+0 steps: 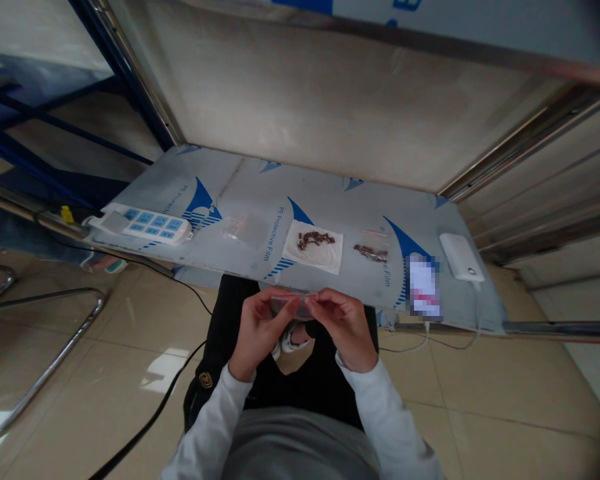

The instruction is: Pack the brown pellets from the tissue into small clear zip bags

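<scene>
Between my two hands is a small clear plastic bag (293, 293), held by its edge just in front of the shelf. My left hand (264, 327) pinches it on one side, thumb against fingers. On the other side my right hand (344, 325) pinches it the same way, the thumbs close together. Beyond them, a white paper sheet (326, 261) bears a loose pile of small dark brown pieces (316, 240). To its right lies a clear bag with similar brown pieces (373, 252). Flat on the left are clear plastic bags (236, 228), whose contents I cannot make out.
A white power strip (153, 225) with blue sockets lies at the shelf's left end. On the right are a pixelated phone (424, 287) and a white power bank (461, 257) with cables over the front edge. An upper shelf (460, 33) overhangs. A chair leg (75, 353) stands left.
</scene>
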{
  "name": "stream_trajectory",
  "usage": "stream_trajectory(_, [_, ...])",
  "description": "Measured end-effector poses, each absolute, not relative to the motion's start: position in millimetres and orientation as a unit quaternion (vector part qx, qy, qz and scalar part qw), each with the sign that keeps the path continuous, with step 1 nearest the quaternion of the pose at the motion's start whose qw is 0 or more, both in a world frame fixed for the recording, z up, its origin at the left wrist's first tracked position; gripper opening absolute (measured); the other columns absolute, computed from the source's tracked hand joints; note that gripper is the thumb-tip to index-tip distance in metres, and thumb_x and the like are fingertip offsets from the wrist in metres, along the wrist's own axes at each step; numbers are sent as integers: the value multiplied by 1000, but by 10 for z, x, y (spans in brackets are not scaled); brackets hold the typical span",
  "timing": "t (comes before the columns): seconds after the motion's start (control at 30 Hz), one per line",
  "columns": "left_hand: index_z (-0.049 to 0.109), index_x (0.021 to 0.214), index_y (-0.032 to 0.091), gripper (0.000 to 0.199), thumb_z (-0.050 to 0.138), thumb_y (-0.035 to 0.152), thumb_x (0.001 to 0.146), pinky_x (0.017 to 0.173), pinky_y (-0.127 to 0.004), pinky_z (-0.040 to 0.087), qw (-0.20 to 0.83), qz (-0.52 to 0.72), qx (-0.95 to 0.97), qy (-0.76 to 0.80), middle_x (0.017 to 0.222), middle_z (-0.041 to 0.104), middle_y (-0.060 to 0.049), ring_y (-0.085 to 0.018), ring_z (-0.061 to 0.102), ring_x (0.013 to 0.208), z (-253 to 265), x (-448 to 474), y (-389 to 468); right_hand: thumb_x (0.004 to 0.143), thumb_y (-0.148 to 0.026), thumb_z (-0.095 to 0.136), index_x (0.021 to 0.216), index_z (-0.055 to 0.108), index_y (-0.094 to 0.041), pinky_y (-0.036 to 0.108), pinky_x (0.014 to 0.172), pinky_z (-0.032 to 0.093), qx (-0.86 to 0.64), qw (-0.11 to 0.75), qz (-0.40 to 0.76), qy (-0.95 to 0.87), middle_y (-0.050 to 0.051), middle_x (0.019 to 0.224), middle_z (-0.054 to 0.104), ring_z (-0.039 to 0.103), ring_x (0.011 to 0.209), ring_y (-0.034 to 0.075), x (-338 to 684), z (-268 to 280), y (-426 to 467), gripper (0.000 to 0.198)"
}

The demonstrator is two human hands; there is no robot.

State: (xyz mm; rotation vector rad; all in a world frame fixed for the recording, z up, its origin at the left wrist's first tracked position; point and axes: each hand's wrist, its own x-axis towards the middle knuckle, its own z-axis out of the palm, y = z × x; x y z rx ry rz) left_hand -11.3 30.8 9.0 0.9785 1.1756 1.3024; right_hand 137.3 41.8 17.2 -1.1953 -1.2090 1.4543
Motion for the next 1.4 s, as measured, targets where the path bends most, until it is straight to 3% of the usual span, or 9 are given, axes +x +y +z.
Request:
stream_trajectory(0.23, [74, 77, 15, 16, 71, 30, 73, 68, -26, 54, 567, 499, 431, 493, 79, 75, -7, -19, 69, 72, 71, -140, 330, 78, -38, 67, 80, 70, -19, 27, 63, 50, -492, 417, 568, -511, 3, 74, 69, 62, 69, 17, 1417, 123, 371, 20])
stream_trajectory(0.33, [75, 77, 16, 15, 70, 29, 75, 67, -26, 54, 539, 495, 457, 505, 77, 74, -7, -19, 69, 70, 54, -132, 320, 82, -41, 62, 85, 71, -19, 29, 66, 51, -496, 401, 581, -505, 4, 76, 70, 65, 73, 19, 1441, 123, 349, 24])
stream_trajectory(0.5, [75, 79, 17, 13, 71, 28, 73, 68, -26, 54, 469, 490, 503, 535, 79, 74, -6, -20, 69, 74, 45, -88, 295, 81, -39, 64, 81, 71, -18, 29, 70, 51, -523, 400, 500, -563, 4, 78, 71, 64, 72, 18, 1470, 141, 330, 22])
stream_trajectory(0.7, [76, 83, 17, 21, 65, 35, 79, 70, -30, 56, 552, 496, 451, 497, 79, 75, -6, -22, 70, 74, 23, -47, 310, 81, -38, 63, 79, 69, -18, 27, 69, 51, -514, 428, 495, -554, 4, 76, 69, 63, 73, 17, 1526, 114, 383, 21])
stream_trajectory(0.83, [77, 85, 18, 23, 62, 36, 81, 74, -31, 55, 553, 494, 449, 498, 81, 75, -4, -22, 69, 75, -8, -44, 323, 81, -37, 65, 80, 68, -18, 28, 71, 52, -517, 438, 487, -551, 4, 77, 69, 64, 73, 17, 1531, 111, 408, 19])
stream_trajectory(1.17, [76, 87, 18, 36, 51, 44, 87, 74, -31, 52, 583, 468, 467, 472, 81, 74, -3, -21, 66, 72, -27, -75, 326, 77, -38, 68, 86, 70, -19, 27, 63, 55, -493, 410, 578, -506, 3, 77, 73, 67, 64, 16, 1599, 173, 443, 21])
stream_trajectory(1.3, [75, 89, 16, 44, 46, 50, 88, 72, -29, 50, 573, 468, 442, 507, 79, 73, -5, -20, 64, 73, -45, -81, 333, 75, -38, 70, 87, 71, -19, 26, 55, 54, -515, 432, 534, -513, 2, 66, 70, 65, 55, 15, 1701, 281, 569, 23])
stream_trajectory(1.4, [70, 102, 15, 43, 48, 49, 87, 71, -28, 48, 555, 482, 414, 537, 83, 71, -6, -18, 62, 73, -90, -132, 367, 72, -41, 72, 95, 70, -19, 27, 52, 54, -555, 473, 461, -505, 3, 72, 71, 63, 52, 14, 1969, 258, 889, 33])
